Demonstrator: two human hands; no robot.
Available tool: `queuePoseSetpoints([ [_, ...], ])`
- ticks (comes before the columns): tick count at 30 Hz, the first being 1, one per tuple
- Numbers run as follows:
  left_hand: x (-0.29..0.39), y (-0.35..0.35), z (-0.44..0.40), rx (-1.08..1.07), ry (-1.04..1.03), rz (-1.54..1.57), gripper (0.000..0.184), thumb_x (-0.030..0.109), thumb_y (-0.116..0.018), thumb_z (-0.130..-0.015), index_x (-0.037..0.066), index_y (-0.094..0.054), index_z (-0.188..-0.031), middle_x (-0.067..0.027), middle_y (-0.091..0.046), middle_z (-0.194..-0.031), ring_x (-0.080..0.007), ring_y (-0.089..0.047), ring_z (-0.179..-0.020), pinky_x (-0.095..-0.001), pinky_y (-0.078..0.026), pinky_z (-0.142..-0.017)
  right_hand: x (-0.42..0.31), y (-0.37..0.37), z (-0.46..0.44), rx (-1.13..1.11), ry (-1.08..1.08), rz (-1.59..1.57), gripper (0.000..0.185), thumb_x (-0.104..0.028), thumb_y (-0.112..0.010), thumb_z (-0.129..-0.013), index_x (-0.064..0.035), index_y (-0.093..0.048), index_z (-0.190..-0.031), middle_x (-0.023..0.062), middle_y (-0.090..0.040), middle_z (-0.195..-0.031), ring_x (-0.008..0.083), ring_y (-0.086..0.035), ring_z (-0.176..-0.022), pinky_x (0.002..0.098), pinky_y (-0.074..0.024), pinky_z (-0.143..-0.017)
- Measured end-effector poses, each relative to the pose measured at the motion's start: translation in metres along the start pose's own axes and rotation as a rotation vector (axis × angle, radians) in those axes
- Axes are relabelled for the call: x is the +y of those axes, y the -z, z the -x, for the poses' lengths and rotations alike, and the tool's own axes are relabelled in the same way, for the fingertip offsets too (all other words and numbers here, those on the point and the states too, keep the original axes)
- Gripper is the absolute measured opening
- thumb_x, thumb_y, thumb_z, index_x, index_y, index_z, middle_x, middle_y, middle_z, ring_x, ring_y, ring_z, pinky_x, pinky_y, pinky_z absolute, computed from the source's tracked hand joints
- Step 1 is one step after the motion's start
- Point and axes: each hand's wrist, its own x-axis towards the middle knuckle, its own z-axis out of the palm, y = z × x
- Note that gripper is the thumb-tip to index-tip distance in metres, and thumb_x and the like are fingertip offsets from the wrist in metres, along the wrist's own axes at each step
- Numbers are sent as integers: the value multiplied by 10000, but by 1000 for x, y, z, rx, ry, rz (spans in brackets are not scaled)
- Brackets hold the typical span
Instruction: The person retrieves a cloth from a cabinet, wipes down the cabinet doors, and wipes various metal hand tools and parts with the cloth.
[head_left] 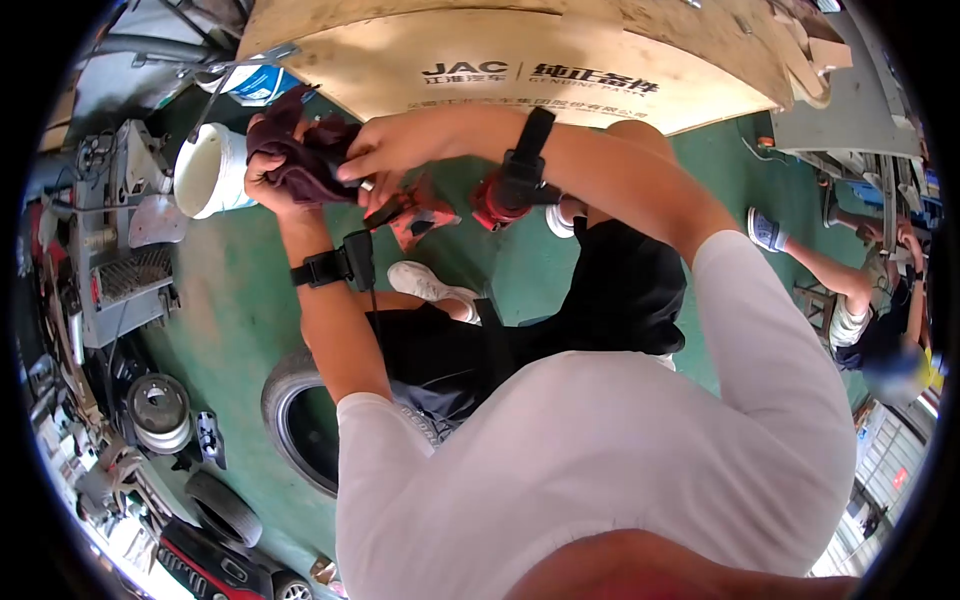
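Note:
A dark maroon cloth (305, 165) is bunched up between my two hands, to the left of the cardboard box's printed side. My left hand (268, 178) is closed round its left side, fingers curled into the folds. From the right, my right hand (385, 150) grips the cloth's other edge. A small shiny bit shows by the right fingers, too small to name. Whether the cloth wraps anything is hidden by its folds. Just below the right hand is a red metal piece (425, 212) on the floor, with another red object (492, 203) beside my right wrist strap.
A big cardboard box (540, 85) stands in front. White buckets (212, 170) and a grey metal machine (130, 230) are at left. Tires (300, 420) lie on the green floor near my left elbow. Another person (870, 290) sits at far right.

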Motion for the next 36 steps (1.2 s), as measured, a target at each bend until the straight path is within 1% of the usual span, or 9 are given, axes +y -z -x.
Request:
queuePoseSetpoints([
  [2, -6, -2, -13, -222, 105, 178, 543, 88, -525, -610, -6, -508, -1144, -212, -587, -1067, -349, -574, -925, -426, -476, -888, 2, 7, -1, 84, -22, 18, 451, -399, -579, -974, 48, -612, -1025, 143, -705, -919, 178, -700, -834, 290, -564, -774],
  [5, -16, -2, -10, 159, 65, -135, 468, 116, -514, -625, 1, -539, -1078, -218, -611, -1027, -378, -595, -956, -429, -484, -897, 10, 18, -4, 263, -26, 331, 510, -451, -720, -855, 47, -623, -896, 137, -718, -836, 174, -711, -729, 295, -564, -640],
  [8, -37, 19, -20, 109, -218, -333, 424, 71, -498, -645, -36, -538, -1053, -216, -617, -1044, -343, -608, -945, -409, -519, -868, 4, 29, -6, 234, -106, 663, 534, -470, -744, -817, 47, -614, -838, 151, -714, -835, 172, -716, -736, 300, -554, -632],
  [12, -47, 12, -18, 314, -147, -432, 283, -16, -546, -602, -3, -529, -885, -96, -536, -1019, -249, -586, -908, -343, -526, -785, 16, 19, -3, 467, -6, 1126, 458, -407, -770, -758, 12, -627, -876, 182, -674, -770, 319, -694, -753, 410, -549, -653],
  [18, -46, -11, -13, 391, 38, -442, 507, -85, -642, -640, 28, -451, -1097, -99, -558, -1037, -226, -590, -936, -346, -514, -834, 22, 31, 4, 636, 87, 1311, 376, -349, -735, -788, -3, -638, -898, 188, -663, -801, 398, -671, -811, 498, -535, -687],
  [23, -35, -21, -4, 227, 180, -588, 550, -32, -766, -739, 46, -446, -1179, -90, -580, -1087, -219, -585, -1024, -354, -488, -905, 42, 69, 9, 630, 155, 1330, 312, -298, -666, -875, 3, -642, -954, 178, -671, -828, 362, -671, -831, 444, -533, -729],
  [29, -29, -14, 1, 43, 230, -710, 517, -16, -766, -770, 39, -476, -1194, -83, -598, -1116, -190, -589, -1049, -331, -476, -923, 16, 87, 24, 516, 160, 690, 314, -322, -536, -996, -24, -616, -1054, 65, -686, -804, 158, -652, -679, 326, -534, -656],
  [33, -23, -15, -1, -18, 241, -775, 491, 2, -769, -778, 35, -502, -1188, -68, -622, -1071, -167, -602, -1011, -315, -480, -902, 7, 93, 21, 576, 193, 543, 324, -349, -536, -985, -49, -633, -1060, 78, -687, -798, 198, -647, -654, 356, -523, -648],
  [36, -14, -26, 2, -69, 380, -751, 488, 17, -766, -781, 32, -513, -1199, -56, -624, -1067, -152, -600, -1006, -299, -478, -895, -14, 80, 37, 615, 203, 407, 260, -186, -512, -989, 24, -612, -872, 85, -585, -622, 175, -554, -539, 339, -478, -560],
])
